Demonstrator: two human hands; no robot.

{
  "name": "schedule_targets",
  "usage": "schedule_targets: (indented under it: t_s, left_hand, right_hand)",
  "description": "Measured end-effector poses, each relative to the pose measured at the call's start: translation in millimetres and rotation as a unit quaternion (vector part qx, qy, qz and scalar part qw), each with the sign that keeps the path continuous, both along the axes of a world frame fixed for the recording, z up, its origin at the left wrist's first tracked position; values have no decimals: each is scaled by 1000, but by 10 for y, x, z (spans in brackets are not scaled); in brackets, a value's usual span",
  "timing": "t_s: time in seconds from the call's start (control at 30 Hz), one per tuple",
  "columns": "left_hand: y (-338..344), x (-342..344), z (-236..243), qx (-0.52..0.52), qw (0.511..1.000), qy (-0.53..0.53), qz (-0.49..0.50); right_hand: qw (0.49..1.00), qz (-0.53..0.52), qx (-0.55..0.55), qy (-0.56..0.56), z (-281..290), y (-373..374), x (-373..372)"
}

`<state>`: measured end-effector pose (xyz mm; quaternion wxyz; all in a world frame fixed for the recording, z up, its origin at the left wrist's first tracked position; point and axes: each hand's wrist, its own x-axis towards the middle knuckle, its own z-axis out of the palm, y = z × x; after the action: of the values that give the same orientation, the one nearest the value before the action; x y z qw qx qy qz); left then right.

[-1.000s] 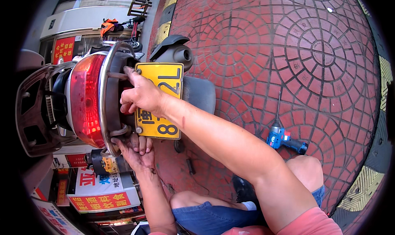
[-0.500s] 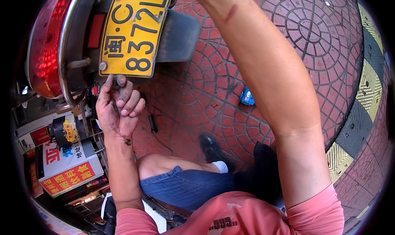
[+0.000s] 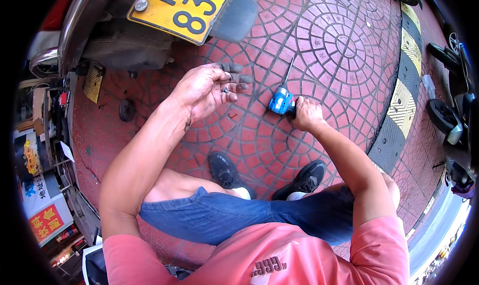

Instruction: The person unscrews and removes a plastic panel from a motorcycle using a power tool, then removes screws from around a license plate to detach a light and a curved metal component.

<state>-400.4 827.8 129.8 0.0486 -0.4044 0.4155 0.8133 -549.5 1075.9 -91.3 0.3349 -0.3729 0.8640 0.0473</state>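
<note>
Right hand closed round blue power driver on brick paving — pickup step. Left hand cupped half-open, small screw in palm. Next, likely: lift driver to yellow plate.

Red brick paving laid in circular fan patterns with dark joints, edged by a kerb strip in alternating black and yellow blocks. Bright blue power drill with a black bit, under a yellow number plate with black characters and a dark grey mudguard. Grease-blackened fingertips on the left hand, pink shirt, blue denim shorts, black shoes with white socks.
</note>
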Motion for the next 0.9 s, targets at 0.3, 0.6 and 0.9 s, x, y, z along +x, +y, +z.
schedule_targets:
  t_s: [0.3, 0.6, 0.9]
  left_hand:
    - [-81, 167, -2, -19, 999, -36, -1]
    - [-428, 296, -2, -42, 982, -63, 174]
    - [-421, 535, 200, -24, 971, 15, 236]
  right_hand:
    - [990, -23, -122, 69, 652, -36, -116]
    - [743, -276, -460, -401, 1829, -95, 501]
    - [622, -297, -499, -525, 1959, -210, 615]
